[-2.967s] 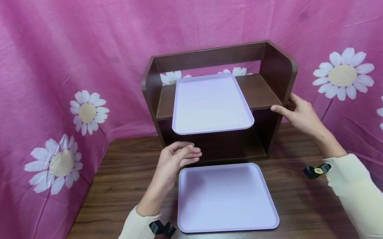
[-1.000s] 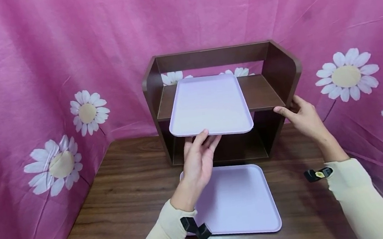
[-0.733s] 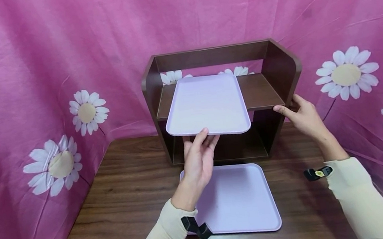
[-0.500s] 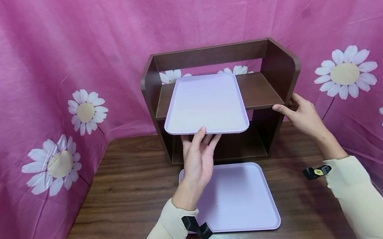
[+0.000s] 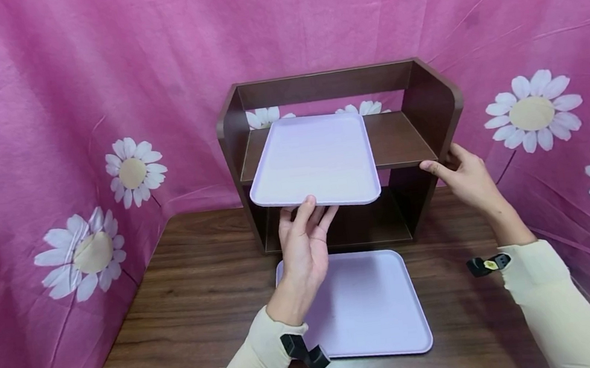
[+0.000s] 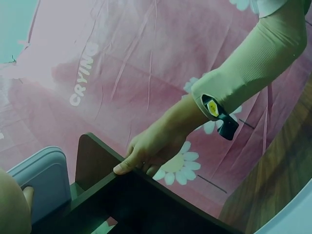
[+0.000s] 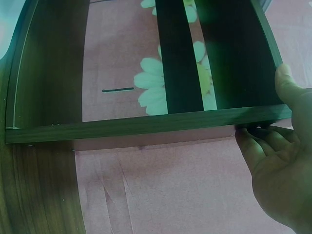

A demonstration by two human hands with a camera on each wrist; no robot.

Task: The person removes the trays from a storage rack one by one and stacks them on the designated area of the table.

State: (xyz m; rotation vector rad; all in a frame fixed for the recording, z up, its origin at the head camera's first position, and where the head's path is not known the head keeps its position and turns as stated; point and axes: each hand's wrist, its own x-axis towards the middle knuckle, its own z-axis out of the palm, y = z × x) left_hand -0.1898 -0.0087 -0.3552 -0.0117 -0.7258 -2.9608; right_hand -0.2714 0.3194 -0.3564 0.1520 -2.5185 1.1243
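Observation:
A pale lilac tray [image 5: 314, 160] lies on the upper board of a dark brown two-tier shelf [image 5: 396, 139], its near end jutting out past the front edge. My left hand [image 5: 305, 252] pinches that near rim, thumb on top and fingers underneath. At the shelf's right side panel, my right hand [image 5: 464, 183] grips the edge, thumb in front and fingers behind; the right wrist view shows this right hand [image 7: 282, 151] around the panel too. A second lilac tray [image 5: 366, 309] rests flat on the table before the shelf, partly hidden by my left hand and wrist.
The shelf stands on a dark wood table [image 5: 190, 317] near its back. A pink curtain [image 5: 149, 55] printed with white daisies hangs behind and at both sides. The shelf's lower compartment [image 5: 365, 221] sits under the jutting tray.
My left hand has come up from below and taken hold of the upper tray's near rim. That tray's near end has swung slightly left. The right hand stays on the shelf's side.

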